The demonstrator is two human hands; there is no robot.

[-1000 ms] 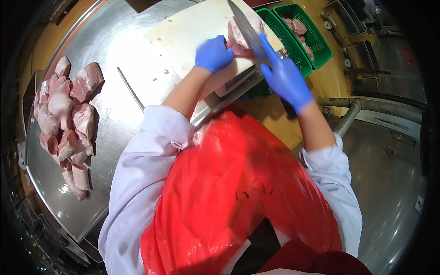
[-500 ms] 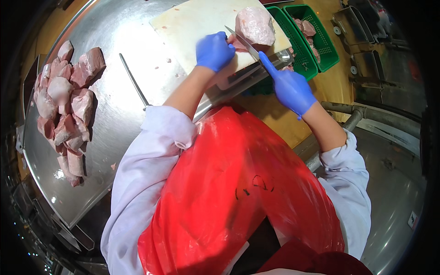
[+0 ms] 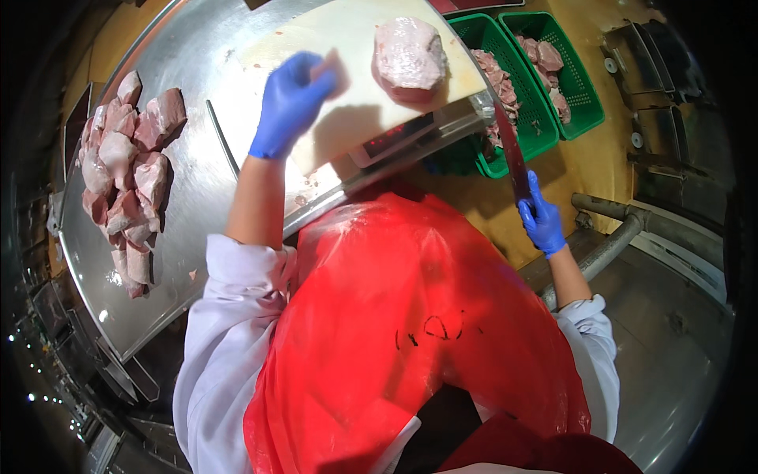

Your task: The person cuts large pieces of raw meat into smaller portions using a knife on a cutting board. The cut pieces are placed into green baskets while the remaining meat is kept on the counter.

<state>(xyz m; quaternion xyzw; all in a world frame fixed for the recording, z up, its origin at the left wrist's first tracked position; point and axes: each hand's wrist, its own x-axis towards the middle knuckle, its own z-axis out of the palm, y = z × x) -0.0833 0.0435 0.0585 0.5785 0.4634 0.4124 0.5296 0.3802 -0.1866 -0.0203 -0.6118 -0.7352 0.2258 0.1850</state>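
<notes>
My left hand [image 3: 288, 103], in a blue glove, grips a small, blurred piece of pink meat [image 3: 335, 71] over the cream cutting board [image 3: 332, 31]. A large pale block of meat [image 3: 408, 57] sits at the board's right side, untouched. My right hand [image 3: 542, 223], also gloved, is closed on the handle of a long knife [image 3: 512, 150], held low off the board's right, its blade angled up beside a green basket [image 3: 525, 150] of meat scraps. A scale [image 3: 379, 148] with a red display shows below the board's near edge.
A pile of meat chunks [image 3: 118, 158] and a thin steel rod [image 3: 221, 134] lie on the steel table [image 3: 158, 308]. A second green basket [image 3: 588, 110] holds meat pieces. Metal pipes [image 3: 628, 225] run at the right; I wear a red apron [image 3: 355, 316].
My left hand has moved left, away from the block, with the small piece. My right hand has drawn the knife off the board, down and to the right.
</notes>
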